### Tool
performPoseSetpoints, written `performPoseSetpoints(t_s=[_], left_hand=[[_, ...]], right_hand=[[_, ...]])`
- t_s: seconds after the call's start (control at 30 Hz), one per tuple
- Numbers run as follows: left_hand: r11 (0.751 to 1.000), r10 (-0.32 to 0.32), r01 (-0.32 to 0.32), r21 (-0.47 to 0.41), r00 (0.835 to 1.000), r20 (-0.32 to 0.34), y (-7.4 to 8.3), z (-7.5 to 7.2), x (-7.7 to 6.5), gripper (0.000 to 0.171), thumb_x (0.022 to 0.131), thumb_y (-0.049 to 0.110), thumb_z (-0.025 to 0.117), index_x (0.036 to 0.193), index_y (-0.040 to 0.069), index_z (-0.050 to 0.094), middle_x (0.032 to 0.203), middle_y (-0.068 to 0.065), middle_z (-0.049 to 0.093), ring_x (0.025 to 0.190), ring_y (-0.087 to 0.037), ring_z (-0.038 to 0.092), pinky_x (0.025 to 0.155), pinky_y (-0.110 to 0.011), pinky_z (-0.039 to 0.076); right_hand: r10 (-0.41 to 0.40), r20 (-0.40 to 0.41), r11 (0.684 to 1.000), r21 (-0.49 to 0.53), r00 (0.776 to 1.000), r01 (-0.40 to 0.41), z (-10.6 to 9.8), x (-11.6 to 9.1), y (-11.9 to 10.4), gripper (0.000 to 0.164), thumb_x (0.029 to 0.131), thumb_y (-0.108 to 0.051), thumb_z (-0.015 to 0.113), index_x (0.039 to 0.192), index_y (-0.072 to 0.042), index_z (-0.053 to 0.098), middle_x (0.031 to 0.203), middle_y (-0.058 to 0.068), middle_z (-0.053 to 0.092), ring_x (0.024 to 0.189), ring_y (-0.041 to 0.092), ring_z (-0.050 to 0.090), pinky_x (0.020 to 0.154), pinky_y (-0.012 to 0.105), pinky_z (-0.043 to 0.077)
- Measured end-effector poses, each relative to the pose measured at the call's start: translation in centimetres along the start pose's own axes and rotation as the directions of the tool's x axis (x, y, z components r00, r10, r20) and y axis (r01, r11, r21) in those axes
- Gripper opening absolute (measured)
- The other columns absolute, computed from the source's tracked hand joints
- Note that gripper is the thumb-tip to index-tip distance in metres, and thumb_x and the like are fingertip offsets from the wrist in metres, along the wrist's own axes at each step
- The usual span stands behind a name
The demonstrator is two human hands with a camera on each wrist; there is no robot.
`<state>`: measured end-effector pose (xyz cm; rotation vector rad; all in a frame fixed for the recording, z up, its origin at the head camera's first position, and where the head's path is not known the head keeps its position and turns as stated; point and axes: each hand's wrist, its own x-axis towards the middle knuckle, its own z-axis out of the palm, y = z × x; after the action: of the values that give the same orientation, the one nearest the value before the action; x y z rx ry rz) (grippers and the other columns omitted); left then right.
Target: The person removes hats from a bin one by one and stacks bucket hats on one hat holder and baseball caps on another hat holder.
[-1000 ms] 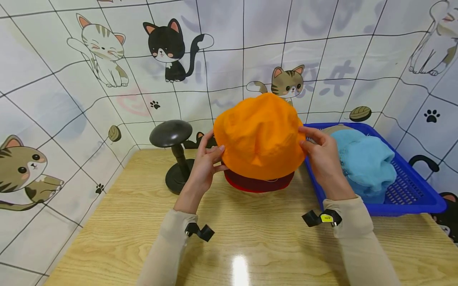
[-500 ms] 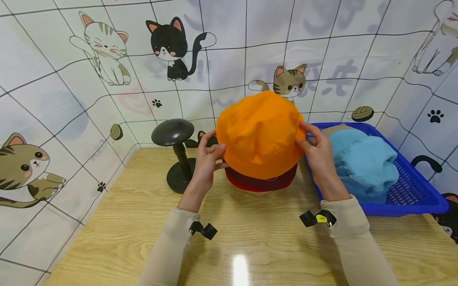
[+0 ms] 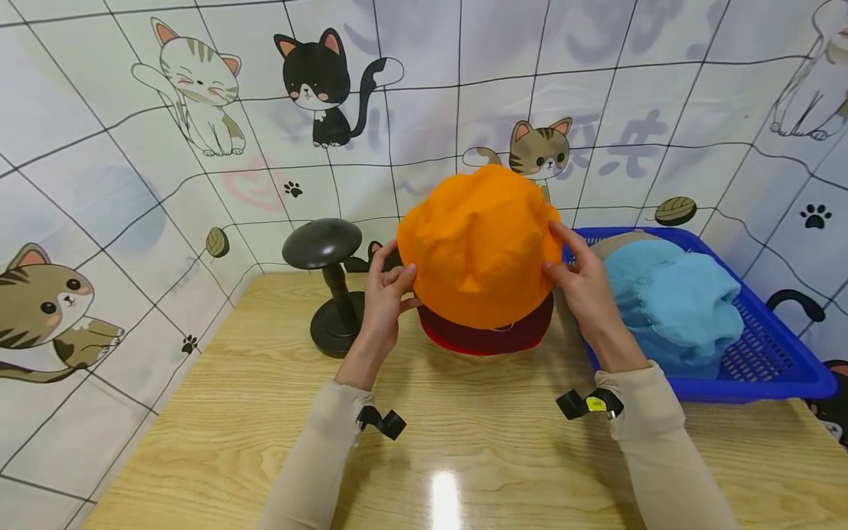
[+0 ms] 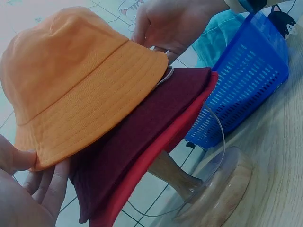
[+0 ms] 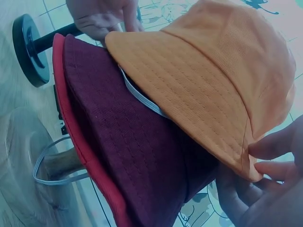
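Note:
An orange bucket hat (image 3: pixel 477 258) sits at the top of a stack of hats, tilted forward. Its brim is pinched on the left side by my left hand (image 3: pixel 384 298), thumb in front and fingers behind. On the opposite side my right hand (image 3: pixel 586 291) pinches the same brim. Beneath it are a maroon bucket hat (image 4: pixel 137 127) and, lowest, a red hat (image 4: pixel 142 172). The stack is on a wooden hat stand (image 4: pixel 218 189), which the hats hide in the head view. A thin white elastic cord (image 5: pixel 144 100) shows under the orange brim.
A black hat stand (image 3: pixel 322 243) stands bare, left of the stack. To the right, a blue plastic basket (image 3: pixel 742 389) holds light blue hats (image 3: pixel 679 294) and something beige (image 3: pixel 626 239). A cat-printed wall covering (image 3: pixel 430 88) rises behind the wooden table (image 3: pixel 503 449).
The orange hat has shifted slightly left over the stack, and my right hand has moved left with it. Both hands keep their pinch on the brim.

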<state>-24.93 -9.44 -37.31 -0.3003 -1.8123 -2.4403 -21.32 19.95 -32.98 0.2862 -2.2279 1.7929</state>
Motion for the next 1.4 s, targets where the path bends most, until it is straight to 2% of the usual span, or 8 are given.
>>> performPoseSetpoints(t_s=[0.13,0.23,0.37,0.57,0.7,0.8,1.07,1.4], left_hand=[[0.998,-0.064,0.064,0.010,0.998,-0.013,-0.07,-0.01,0.02,0.050,0.104,0.016,0.063,0.148,0.036,0.049,0.091,0.004,0.068,0.083,-0.012,0.071,0.068,-0.028,0.062],[0.993,-0.120,0.120,0.021,0.993,-0.023,-0.06,0.02,0.01,0.047,0.104,0.017,0.064,0.146,0.034,0.051,0.095,0.004,0.070,0.084,-0.012,0.070,0.070,-0.029,0.062],[0.982,-0.189,0.189,0.017,0.982,-0.029,-0.10,0.09,0.05,0.047,0.103,0.017,0.063,0.146,0.031,0.052,0.099,0.005,0.072,0.085,-0.013,0.071,0.072,-0.030,0.063],[0.974,-0.224,0.224,0.006,0.974,-0.043,0.04,0.18,0.08,0.046,0.103,0.016,0.063,0.146,0.030,0.054,0.101,0.003,0.071,0.085,-0.013,0.072,0.071,-0.029,0.063],[0.971,-0.238,0.237,-0.010,0.970,-0.051,0.16,0.24,0.23,0.044,0.102,0.015,0.065,0.143,0.028,0.056,0.099,0.002,0.070,0.082,-0.013,0.071,0.070,-0.029,0.063],[0.968,-0.251,0.250,-0.020,0.966,-0.056,0.26,0.25,0.34,0.042,0.102,0.015,0.065,0.142,0.027,0.058,0.100,0.000,0.069,0.081,-0.013,0.071,0.070,-0.029,0.062],[0.957,-0.288,0.287,-0.033,0.955,-0.067,0.32,0.23,0.67,0.041,0.101,0.017,0.066,0.140,0.023,0.058,0.103,-0.001,0.069,0.075,-0.013,0.069,0.068,-0.027,0.061],[0.952,-0.305,0.302,-0.045,0.949,-0.075,0.10,0.15,0.90,0.041,0.100,0.015,0.067,0.139,0.020,0.054,0.104,-0.005,0.067,0.071,-0.014,0.067,0.063,-0.026,0.060]], right_hand=[[0.034,-0.009,0.999,-0.022,0.999,-0.034,0.03,0.02,-0.08,0.062,0.104,-0.004,0.050,0.163,-0.012,0.031,0.172,0.013,0.023,0.082,-0.008,0.065,0.084,0.004,0.048],[0.085,-0.005,0.996,-0.028,0.996,-0.085,0.02,0.08,-0.15,0.062,0.104,-0.006,0.049,0.163,-0.012,0.030,0.172,0.012,0.022,0.113,0.003,0.065,0.091,0.005,0.048],[0.198,0.028,0.980,0.013,0.980,-0.198,-0.01,0.25,-0.17,0.064,0.105,-0.009,0.048,0.165,-0.013,0.025,0.174,0.010,0.017,0.151,0.026,0.038,0.094,0.006,0.048],[0.293,0.065,0.954,0.043,0.954,-0.296,-0.09,0.53,-0.12,0.064,0.107,-0.013,0.045,0.166,-0.015,0.021,0.175,0.008,0.012,0.153,0.031,0.034,0.093,0.011,0.051],[0.311,0.063,0.949,0.030,0.948,-0.313,-0.13,0.66,-0.19,0.063,0.107,-0.014,0.045,0.165,-0.013,0.021,0.175,0.007,0.013,0.153,0.029,0.035,0.117,0.034,0.044],[0.321,0.059,0.947,0.016,0.945,-0.322,-0.14,0.69,-0.15,0.062,0.107,-0.015,0.045,0.165,-0.012,0.022,0.174,0.007,0.015,0.151,0.030,0.038,0.122,0.047,0.039],[0.356,0.078,0.934,-0.020,0.931,-0.356,-0.34,0.62,0.12,0.061,0.108,-0.015,0.043,0.165,-0.014,0.023,0.173,0.009,0.019,0.147,0.028,0.042,0.095,0.017,0.048],[0.378,0.115,0.926,-0.047,0.919,-0.375,-0.18,0.63,-0.07,0.062,0.104,-0.008,0.043,0.164,-0.007,0.024,0.172,0.016,0.018,0.140,0.031,0.045,0.084,0.010,0.051]])
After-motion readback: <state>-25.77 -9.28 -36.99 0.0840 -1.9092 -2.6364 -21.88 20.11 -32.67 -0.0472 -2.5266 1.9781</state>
